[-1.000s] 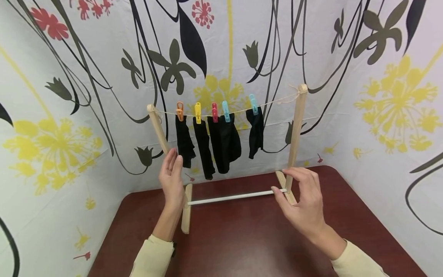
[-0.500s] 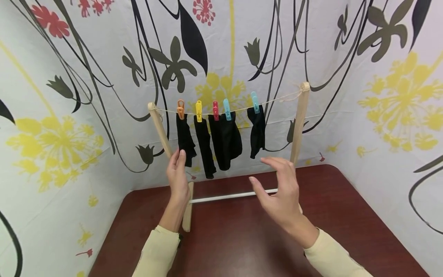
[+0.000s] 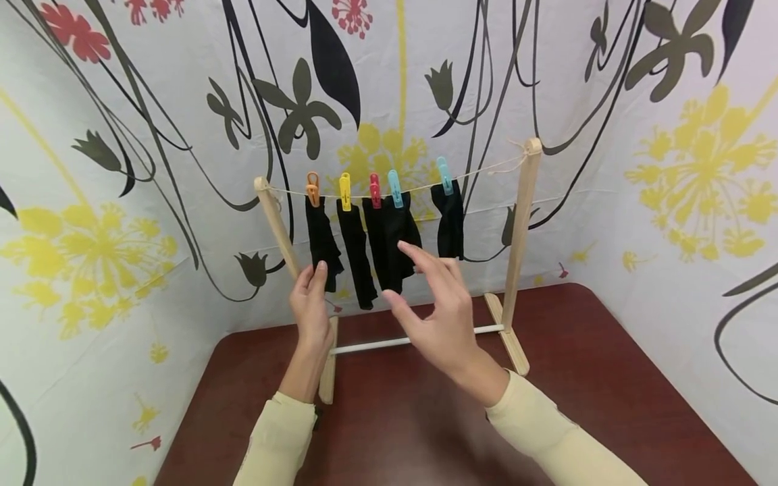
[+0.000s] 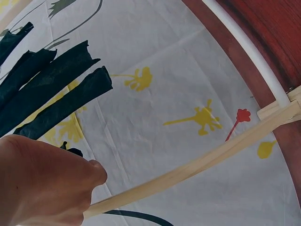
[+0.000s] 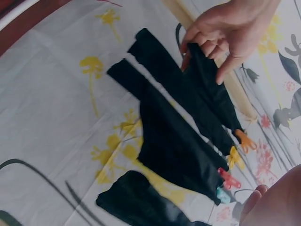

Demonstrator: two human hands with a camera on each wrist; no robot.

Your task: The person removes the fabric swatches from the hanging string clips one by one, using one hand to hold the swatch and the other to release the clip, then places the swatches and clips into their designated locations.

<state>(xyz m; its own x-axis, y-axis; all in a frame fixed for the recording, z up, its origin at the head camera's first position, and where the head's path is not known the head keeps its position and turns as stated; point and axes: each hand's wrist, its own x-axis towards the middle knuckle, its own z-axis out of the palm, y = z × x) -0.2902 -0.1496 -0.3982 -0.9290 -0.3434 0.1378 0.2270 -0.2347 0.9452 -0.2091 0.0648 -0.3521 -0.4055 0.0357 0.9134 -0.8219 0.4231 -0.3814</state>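
Black leftmost cloth (image 3: 322, 239), hung from the orange clip (image 3: 313, 197), is grasped low by the left hand (image 3: 311, 309); handle gently lest the clip slip, the spread, unloaded right hand (image 3: 442, 316) avoiding the neighbouring cloths (image 3: 357, 260).

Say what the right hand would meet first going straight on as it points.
Likely the wide black cloth under the red clip; the right hand points toward it in the head view, though depth between them is unclear.
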